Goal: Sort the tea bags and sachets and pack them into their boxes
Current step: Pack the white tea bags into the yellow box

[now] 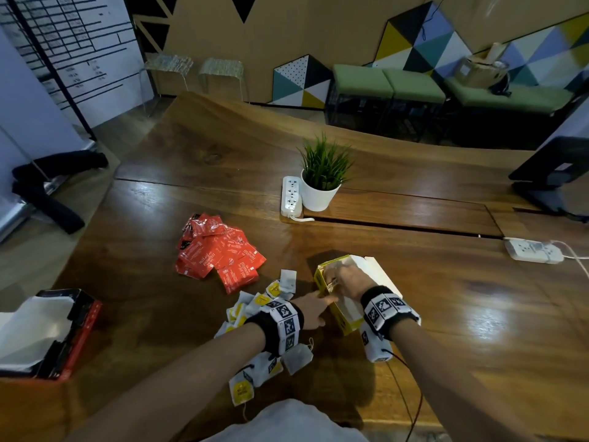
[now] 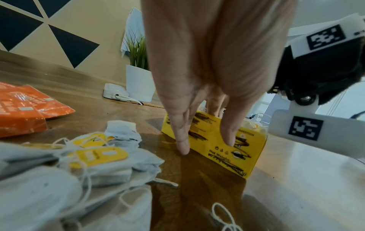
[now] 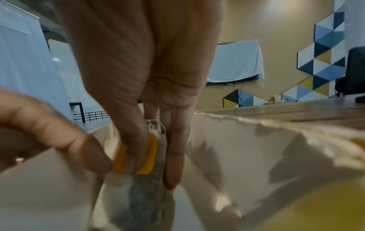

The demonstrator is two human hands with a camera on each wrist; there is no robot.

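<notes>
Fingers [image 3: 173, 156] of the right hand [image 1: 345, 280] pinch a tea bag [image 3: 138, 195] by its yellow tag, thumb one side, fingers the other, down inside the open yellow box [image 1: 342, 314]. I note the bag hangs between the box's pale inner walls; whether it touches the bottom I cannot tell.

Left hand [image 1: 314, 306] lies against the box's near long side, fingers [image 2: 182, 140] straight and slightly spread, tips down the printed yellow face (two fingers clear in the left wrist view, one reaching the table [image 1: 446, 314]). Left forefinger also crosses the box rim in the right wrist view.

Left of the box, just beside it: loose pile of tea bags [image 1: 255, 309] with yellow tags, strings trailing. Beyond that pile, further left of the box: heap of red sachets [image 1: 220, 250]. Far left of the box, at the table edge: open red box [image 1: 75, 336], white liner showing.

Behind the box: potted plant [image 1: 322, 183] and white power strip [image 1: 291, 196], touching or nearly so.
</notes>
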